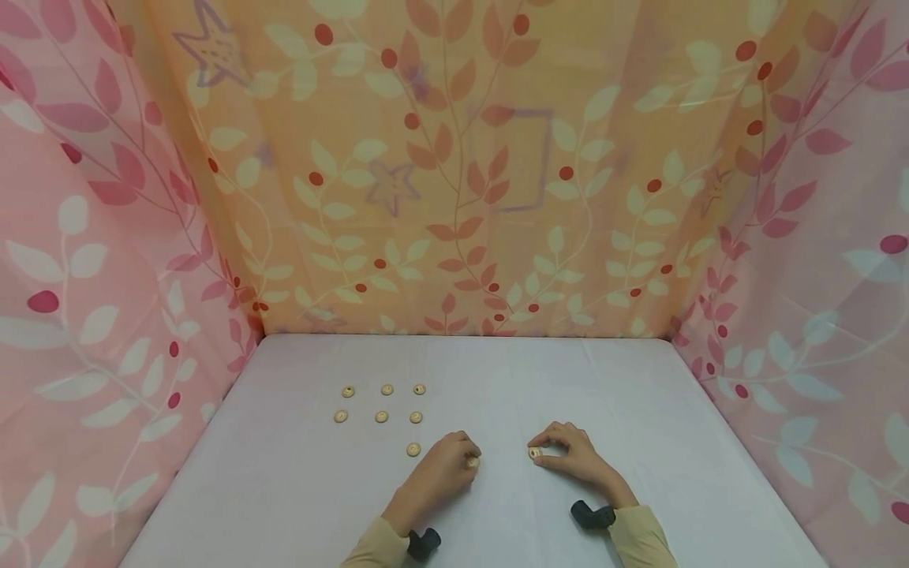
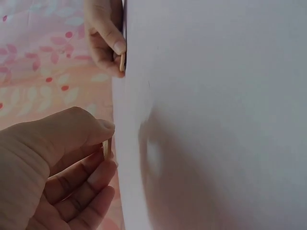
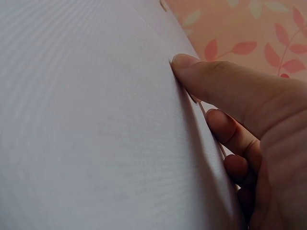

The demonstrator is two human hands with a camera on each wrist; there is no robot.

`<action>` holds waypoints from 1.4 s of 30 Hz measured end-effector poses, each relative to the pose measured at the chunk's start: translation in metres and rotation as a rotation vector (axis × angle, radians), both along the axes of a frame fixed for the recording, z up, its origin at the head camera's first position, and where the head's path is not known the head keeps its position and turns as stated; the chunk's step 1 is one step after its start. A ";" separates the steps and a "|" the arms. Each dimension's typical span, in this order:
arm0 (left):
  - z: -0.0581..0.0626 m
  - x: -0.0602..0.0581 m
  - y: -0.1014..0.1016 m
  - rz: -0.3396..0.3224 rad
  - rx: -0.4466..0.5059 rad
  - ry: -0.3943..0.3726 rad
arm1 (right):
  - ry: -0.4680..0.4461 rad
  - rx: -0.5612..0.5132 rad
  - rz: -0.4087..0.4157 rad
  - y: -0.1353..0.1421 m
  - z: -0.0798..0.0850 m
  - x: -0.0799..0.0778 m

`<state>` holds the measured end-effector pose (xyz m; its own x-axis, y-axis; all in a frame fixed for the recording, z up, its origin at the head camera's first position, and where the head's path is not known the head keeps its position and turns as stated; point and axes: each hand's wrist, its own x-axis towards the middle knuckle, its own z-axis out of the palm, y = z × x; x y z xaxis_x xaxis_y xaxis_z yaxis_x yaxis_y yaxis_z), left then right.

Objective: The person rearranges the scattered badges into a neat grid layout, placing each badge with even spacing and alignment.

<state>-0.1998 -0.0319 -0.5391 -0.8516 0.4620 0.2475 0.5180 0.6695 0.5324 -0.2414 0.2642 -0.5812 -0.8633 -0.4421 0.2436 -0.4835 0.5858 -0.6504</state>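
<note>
My left hand (image 1: pixel 442 468) pinches a small round wooden disc (image 2: pixel 107 149) between thumb and fingers, above the table in the left wrist view. To its right, my right hand (image 1: pixel 571 454) holds another wooden disc (image 1: pixel 536 453), which bears a dark mark, by its edges at the table surface. In the right wrist view the thumb (image 3: pixel 206 76) mostly hides that disc. Several similar pale discs lie flat to the left: a back row (image 1: pixel 387 389), a second row (image 1: pixel 381 416) and a single disc (image 1: pixel 413 450) nearest my left hand. Their markings are too small to read.
A white-covered table (image 1: pixel 497 371) lies under both hands. Patterned cloth hangs behind it as an orange curtain (image 1: pixel 454 158), with pink curtains (image 1: pixel 106 276) along both sides. A black wrist device (image 1: pixel 592 517) sits on each forearm.
</note>
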 end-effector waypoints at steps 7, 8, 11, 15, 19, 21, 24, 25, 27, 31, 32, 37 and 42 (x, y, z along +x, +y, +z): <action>0.001 0.000 -0.016 0.042 0.017 -0.018 | 0.009 -0.004 0.004 0.000 0.000 -0.001; 0.002 -0.001 -0.018 0.054 0.013 -0.018 | 0.008 -0.003 0.003 0.000 0.000 -0.001; 0.002 -0.002 -0.025 0.080 0.013 -0.011 | 0.003 -0.005 0.002 0.000 0.000 -0.001; 0.005 -0.002 -0.035 0.091 0.042 -0.011 | -0.003 -0.007 -0.002 0.000 0.000 -0.001; 0.006 -0.002 -0.043 0.095 0.064 0.017 | -0.002 -0.011 -0.002 0.000 0.000 0.000; 0.005 -0.002 -0.047 0.100 0.067 0.037 | 0.000 -0.014 0.000 0.000 0.000 0.000; 0.004 -0.002 -0.054 0.110 0.066 0.043 | 0.004 -0.013 0.003 0.000 0.001 0.000; 0.003 -0.002 -0.057 0.114 0.061 0.047 | 0.002 -0.012 0.003 0.000 0.001 0.000; 0.002 -0.002 -0.062 0.125 0.055 0.048 | -0.002 -0.009 0.003 0.000 0.001 0.000; -0.001 -0.003 -0.072 0.142 0.048 0.075 | -0.018 -0.008 -0.003 0.000 0.001 0.000; -0.001 -0.003 -0.074 0.148 0.049 0.083 | -0.021 -0.007 -0.006 0.000 0.001 0.000; -0.001 -0.004 -0.083 0.201 0.036 0.114 | -0.020 -0.009 -0.011 -0.001 0.002 0.001; -0.001 -0.003 -0.095 0.262 0.052 0.069 | -0.022 -0.022 -0.008 -0.002 0.000 0.001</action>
<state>-0.2026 -0.1268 -0.5396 -0.9207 0.2137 0.3265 0.3671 0.7580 0.5392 -0.2406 0.2627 -0.5810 -0.8722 -0.4297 0.2337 -0.4640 0.5756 -0.6734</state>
